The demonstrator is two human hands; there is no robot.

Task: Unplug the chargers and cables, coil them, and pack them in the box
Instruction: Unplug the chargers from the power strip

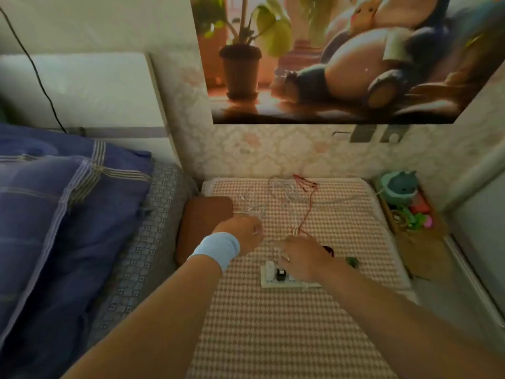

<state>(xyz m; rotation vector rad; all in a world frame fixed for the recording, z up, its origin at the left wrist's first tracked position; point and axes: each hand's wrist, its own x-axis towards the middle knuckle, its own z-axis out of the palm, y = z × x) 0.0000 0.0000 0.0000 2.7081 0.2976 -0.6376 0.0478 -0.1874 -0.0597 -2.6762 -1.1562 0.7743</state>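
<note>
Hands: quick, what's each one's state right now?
Left hand: closed, gripping the white cables.
Right hand: over the power strip, grip cannot be told.

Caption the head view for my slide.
Left hand grips white cables while right hand reaches over a power strip with chargers plugged in.

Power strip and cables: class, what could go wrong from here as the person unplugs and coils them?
1. The white cables and red cable lie tangled; pulling one may knot them tighter.
2. The power strip lies loose; tugging the black charger with only the right hand might lift it.
</note>
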